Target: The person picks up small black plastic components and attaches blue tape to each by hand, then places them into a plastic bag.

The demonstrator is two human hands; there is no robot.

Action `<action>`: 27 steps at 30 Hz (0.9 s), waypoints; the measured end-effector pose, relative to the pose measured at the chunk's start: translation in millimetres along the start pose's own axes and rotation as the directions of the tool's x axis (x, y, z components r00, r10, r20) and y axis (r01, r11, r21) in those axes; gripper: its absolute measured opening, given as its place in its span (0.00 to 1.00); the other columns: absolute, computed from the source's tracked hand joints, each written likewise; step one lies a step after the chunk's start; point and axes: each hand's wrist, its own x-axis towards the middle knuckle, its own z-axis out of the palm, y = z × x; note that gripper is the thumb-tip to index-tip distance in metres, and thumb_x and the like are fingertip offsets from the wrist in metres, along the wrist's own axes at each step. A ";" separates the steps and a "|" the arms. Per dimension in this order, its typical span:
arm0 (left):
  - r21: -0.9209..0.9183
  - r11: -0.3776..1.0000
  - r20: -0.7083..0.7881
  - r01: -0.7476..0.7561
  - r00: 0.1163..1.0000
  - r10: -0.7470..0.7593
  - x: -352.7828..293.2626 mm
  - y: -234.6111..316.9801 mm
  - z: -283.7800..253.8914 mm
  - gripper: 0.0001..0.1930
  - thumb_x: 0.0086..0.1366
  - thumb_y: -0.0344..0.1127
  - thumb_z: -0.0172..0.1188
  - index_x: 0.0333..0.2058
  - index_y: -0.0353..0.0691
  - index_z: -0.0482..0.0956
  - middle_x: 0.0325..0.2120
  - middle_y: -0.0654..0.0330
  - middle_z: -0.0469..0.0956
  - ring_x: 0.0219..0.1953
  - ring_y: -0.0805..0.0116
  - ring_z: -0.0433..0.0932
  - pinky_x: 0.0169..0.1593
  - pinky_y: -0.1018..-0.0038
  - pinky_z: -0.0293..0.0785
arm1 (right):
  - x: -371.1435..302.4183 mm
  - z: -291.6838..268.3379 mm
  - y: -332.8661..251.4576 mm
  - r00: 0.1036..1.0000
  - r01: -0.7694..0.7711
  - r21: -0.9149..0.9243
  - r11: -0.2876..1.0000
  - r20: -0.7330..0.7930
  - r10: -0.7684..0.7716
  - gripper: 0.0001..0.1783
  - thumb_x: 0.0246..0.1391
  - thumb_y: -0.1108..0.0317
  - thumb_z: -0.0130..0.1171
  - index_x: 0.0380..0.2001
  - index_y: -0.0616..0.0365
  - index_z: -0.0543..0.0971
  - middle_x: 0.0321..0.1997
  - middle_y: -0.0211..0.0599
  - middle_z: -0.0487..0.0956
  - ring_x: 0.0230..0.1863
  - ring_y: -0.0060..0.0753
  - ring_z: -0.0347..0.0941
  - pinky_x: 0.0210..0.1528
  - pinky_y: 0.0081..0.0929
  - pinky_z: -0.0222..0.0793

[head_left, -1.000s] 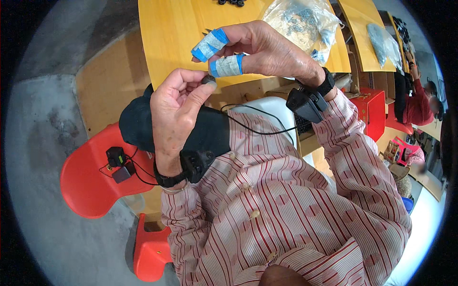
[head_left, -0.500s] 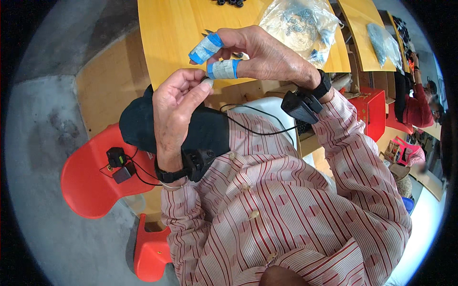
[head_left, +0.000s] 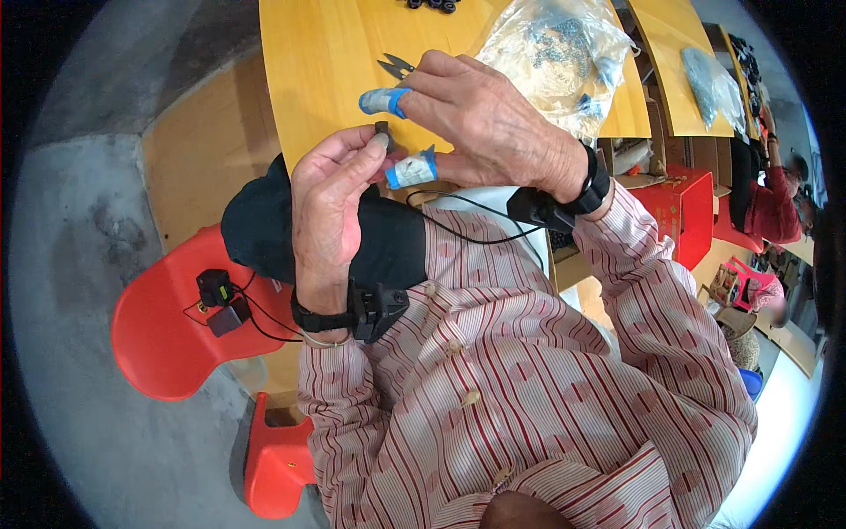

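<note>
A small dark piece, rounded like a short plug or ring [head_left: 382,129], is pinched between the thumb and forefinger of my left hand [head_left: 328,198]. Its exact kind does not show. Just right of it, my right hand [head_left: 502,123] hovers with thumb and forefinger spread apart and nothing visible between them. Blue and pale tape wraps that forefinger [head_left: 382,101] and thumb [head_left: 411,167]. Beyond the right fingers, small dark snips [head_left: 394,66] lie on the yellow tabletop [head_left: 326,62] with their blades parted. The right hand's other fingers are bent and partly hidden.
A clear plastic bag of small dark parts [head_left: 564,53] lies on the table, right of my right hand. Several black rings [head_left: 432,4] sit at the far edge. Red chairs [head_left: 167,344] stand left; a red box [head_left: 683,212] is right. A cable [head_left: 467,238] hangs below my wrists.
My right thumb and forefinger have spread apart and the right hand has turned palm-down. The dark piece in my left fingers and the snips now show more clearly.
</note>
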 end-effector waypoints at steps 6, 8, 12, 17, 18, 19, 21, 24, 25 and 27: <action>0.027 1.000 -0.008 0.015 1.000 -0.015 0.3 1.6 3.3 0.15 0.59 0.33 0.57 0.40 0.26 0.74 0.33 0.53 0.78 0.35 0.72 0.76 0.42 0.79 0.68 | 0.9 5.8 -4.2 1.000 -0.003 -0.069 0.998 0.005 0.004 0.21 0.32 0.64 0.62 0.34 0.59 0.73 0.30 0.34 0.72 0.39 0.38 0.68 0.39 0.33 0.66; 0.014 1.000 -0.005 0.016 1.000 -0.015 0.9 1.4 3.6 0.15 0.59 0.34 0.57 0.39 0.26 0.74 0.33 0.53 0.79 0.35 0.72 0.76 0.43 0.79 0.68 | -0.3 7.0 -3.0 1.000 0.005 -0.075 0.997 0.007 -0.005 0.21 0.32 0.63 0.62 0.34 0.59 0.73 0.30 0.33 0.72 0.38 0.37 0.68 0.39 0.33 0.67; 0.039 0.998 0.019 0.040 0.999 -0.041 -0.1 4.8 2.8 0.14 0.59 0.32 0.57 0.38 0.25 0.75 0.32 0.54 0.79 0.35 0.72 0.76 0.43 0.79 0.67 | -1.0 8.0 -2.0 0.999 0.035 -0.075 0.997 -0.009 -0.036 0.20 0.33 0.60 0.62 0.32 0.58 0.73 0.28 0.33 0.72 0.37 0.36 0.69 0.38 0.32 0.67; 0.068 0.995 0.075 0.078 0.994 -0.083 0.8 6.6 1.7 0.13 0.58 0.31 0.56 0.38 0.25 0.75 0.33 0.54 0.78 0.35 0.72 0.75 0.44 0.79 0.67 | -4.6 10.4 -2.2 0.999 0.039 -0.008 0.999 -0.031 -0.039 0.20 0.34 0.59 0.62 0.32 0.58 0.73 0.27 0.33 0.73 0.36 0.37 0.69 0.37 0.33 0.67; 0.066 0.995 0.062 0.077 0.995 -0.081 0.4 6.7 2.1 0.13 0.58 0.31 0.56 0.38 0.25 0.75 0.33 0.54 0.78 0.35 0.72 0.75 0.44 0.79 0.67 | -4.5 12.0 -2.0 0.999 0.025 0.019 1.000 -0.027 -0.024 0.20 0.34 0.59 0.62 0.32 0.58 0.73 0.27 0.33 0.73 0.36 0.38 0.69 0.37 0.33 0.67; 0.064 0.995 0.049 0.075 0.996 -0.078 0.0 6.9 2.3 0.13 0.58 0.31 0.56 0.38 0.25 0.75 0.33 0.54 0.78 0.35 0.73 0.75 0.44 0.79 0.66 | -4.4 13.1 -2.1 1.000 0.011 0.046 0.999 -0.022 -0.010 0.21 0.34 0.58 0.62 0.32 0.58 0.73 0.27 0.34 0.73 0.35 0.38 0.69 0.37 0.34 0.68; 0.063 0.995 0.027 0.078 0.996 -0.080 0.7 1.7 -1.0 0.13 0.58 0.31 0.56 0.38 0.25 0.75 0.33 0.55 0.78 0.35 0.73 0.75 0.44 0.79 0.66 | -5.1 13.8 -3.7 0.999 0.005 0.038 0.999 -0.033 -0.004 0.21 0.34 0.58 0.62 0.32 0.58 0.73 0.27 0.34 0.73 0.35 0.39 0.69 0.36 0.34 0.68; 0.046 0.996 0.015 0.078 0.997 -0.079 1.3 0.1 0.5 0.13 0.58 0.31 0.56 0.38 0.25 0.75 0.32 0.56 0.78 0.35 0.73 0.75 0.44 0.79 0.66 | -6.1 12.4 -2.2 1.000 0.007 0.008 1.000 -0.027 -0.006 0.21 0.34 0.57 0.62 0.31 0.58 0.73 0.27 0.34 0.73 0.35 0.39 0.69 0.36 0.35 0.68; 0.030 0.997 0.019 0.075 0.997 -0.075 0.8 0.8 2.0 0.13 0.58 0.31 0.56 0.38 0.25 0.75 0.32 0.56 0.78 0.35 0.73 0.75 0.43 0.80 0.66 | -6.4 11.8 -1.6 1.000 0.017 -0.009 1.000 -0.010 -0.017 0.21 0.35 0.57 0.62 0.31 0.59 0.73 0.27 0.35 0.73 0.35 0.39 0.69 0.35 0.34 0.68; 0.048 0.996 0.037 0.076 0.996 -0.078 -0.1 5.5 5.4 0.13 0.58 0.31 0.56 0.38 0.25 0.75 0.32 0.57 0.78 0.35 0.73 0.75 0.43 0.80 0.66 | -7.2 11.2 -1.6 1.000 0.021 0.000 1.000 -0.019 -0.021 0.21 0.35 0.57 0.62 0.31 0.59 0.72 0.27 0.35 0.73 0.35 0.39 0.69 0.35 0.34 0.68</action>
